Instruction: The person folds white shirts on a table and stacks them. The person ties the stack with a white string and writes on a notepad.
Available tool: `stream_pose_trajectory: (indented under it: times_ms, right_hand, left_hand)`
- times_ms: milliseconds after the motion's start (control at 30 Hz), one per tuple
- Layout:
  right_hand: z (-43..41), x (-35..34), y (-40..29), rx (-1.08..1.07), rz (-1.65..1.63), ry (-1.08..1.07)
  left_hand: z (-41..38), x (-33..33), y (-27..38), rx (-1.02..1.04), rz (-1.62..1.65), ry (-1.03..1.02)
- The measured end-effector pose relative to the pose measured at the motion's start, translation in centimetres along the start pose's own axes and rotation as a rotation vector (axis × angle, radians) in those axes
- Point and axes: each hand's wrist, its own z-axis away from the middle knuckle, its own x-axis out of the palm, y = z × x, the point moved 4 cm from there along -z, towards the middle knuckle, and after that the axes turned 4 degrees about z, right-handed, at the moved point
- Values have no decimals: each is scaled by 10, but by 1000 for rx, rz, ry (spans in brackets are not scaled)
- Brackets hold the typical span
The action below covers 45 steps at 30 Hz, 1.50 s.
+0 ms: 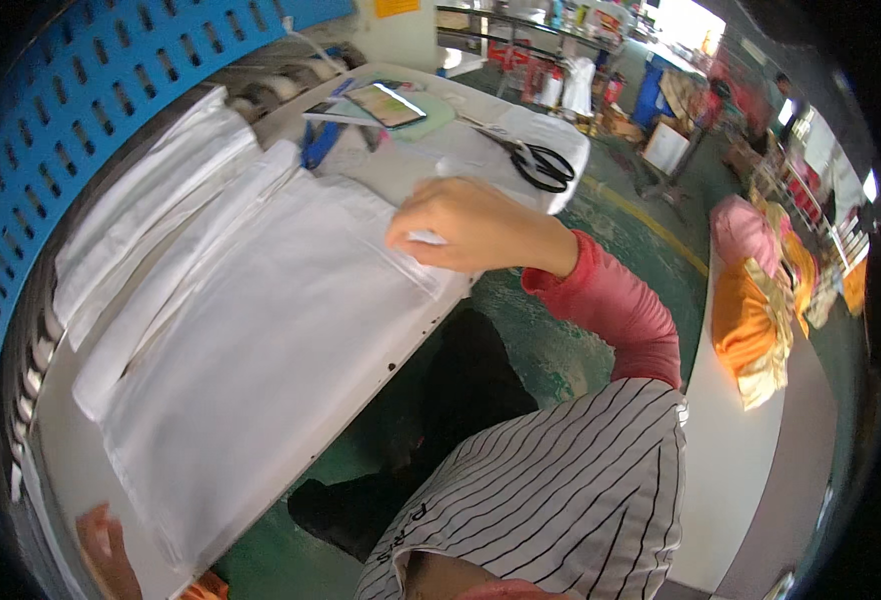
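A large white cloth piece point(260, 300) lies flat on the pale table, its seamed right end beneath my right hand point(440, 225). That hand's fingers are curled around a small white object point(427, 237), partly hidden, kind unclear. My left hand point(103, 536) is blurred at the lower left, over the table near the cloth's lower corner; whether it holds anything cannot be seen. More folded white cloth point(163, 187) lies along the table's far side. Black-handled scissors point(542, 165) rest on the table's right end, beyond my right hand.
A phone point(386, 104), a blue-handled tool point(322, 142) and small items lie at the table's back. A blue slotted panel point(103, 97) borders the far side. To the right, orange and pink cloth bundles point(752, 315) rest on another surface point(733, 450). A person point(778, 97) is in the distance.
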Motion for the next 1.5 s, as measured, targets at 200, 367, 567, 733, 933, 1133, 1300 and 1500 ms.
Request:
stream_pose_trajectory:
  times_ms: [200, 367, 567, 733, 933, 1133, 1300, 1500]
  right_hand:
    - [-46, 64, -10, -327, 43, 111]
    - [-25, 102, 5, -211, 57, -161]
    - [-67, 43, 35, -153, -57, -86]
    - [-154, 64, 78, -255, 280, 132]
    - [-178, 85, 103, -213, 190, -169]
    - [-180, 89, 102, 72, 28, -281]
    - [-184, 108, 94, 18, 140, -163]
    - [-200, 105, 67, -129, 94, -216]
  left_hand:
    - [-55, 82, 112, 77, 14, -254]
    - [-39, 105, 104, 91, -159, -269]
    - [-119, 86, -26, -194, 275, -54]
    - [-174, 88, -101, -601, 399, -104]
    - [-157, 102, -141, -714, 1001, -9]
    - [-171, 104, -126, -599, 1075, -74]
    - [-203, 120, -151, -452, 1375, 52]
    - [-240, 41, -171, -71, 1922, 305]
